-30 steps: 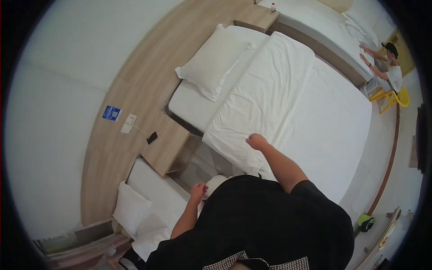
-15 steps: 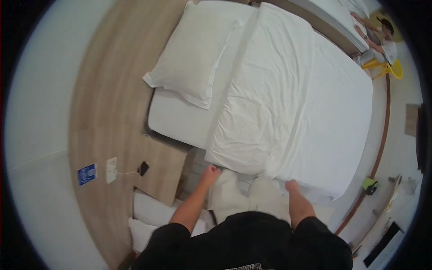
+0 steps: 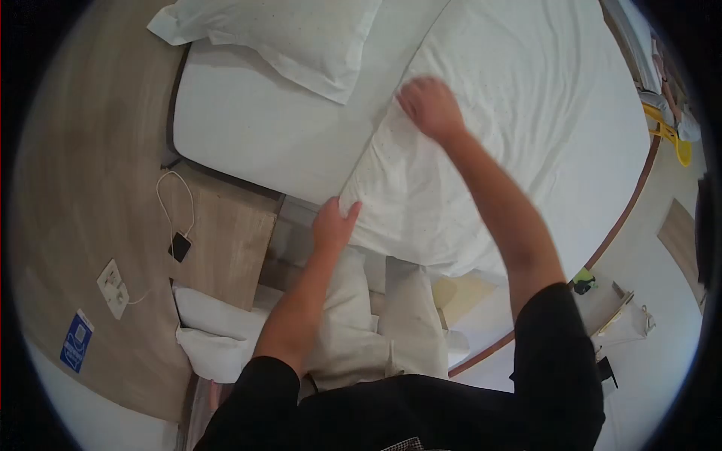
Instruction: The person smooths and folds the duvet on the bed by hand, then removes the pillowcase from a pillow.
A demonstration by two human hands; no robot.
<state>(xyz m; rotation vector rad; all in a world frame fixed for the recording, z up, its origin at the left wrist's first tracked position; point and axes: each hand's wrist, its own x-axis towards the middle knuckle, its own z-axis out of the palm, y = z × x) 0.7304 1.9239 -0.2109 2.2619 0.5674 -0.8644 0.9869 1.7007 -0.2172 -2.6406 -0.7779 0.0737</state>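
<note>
A white duvet (image 3: 519, 98) with wrinkles lies over the middle of the bed, its top edge running diagonally across the mattress. At its near corner, my left hand (image 3: 332, 228) is closed on the cloth, with the thumb on top. My right hand (image 3: 430, 109) is farther in along the same edge, palm down, slightly blurred. Its fingers bend at the edge, and I cannot tell if they grip it. A white pillow (image 3: 293, 37) rests at the head of the bed, on the white-sheeted mattress (image 3: 256, 124).
A wooden bedside shelf (image 3: 226, 225) carries a black phone (image 3: 180, 246) on a white cable. Below it are more white pillows (image 3: 214, 319). At the far right, another person is beside a yellow chair (image 3: 673, 135). A green and black object (image 3: 583, 281) stands lower right.
Both hands have moved from the bed's near side toward its head. My right hand has reached across onto the duvet, and my left hand has taken its corner. The view has shifted closer.
</note>
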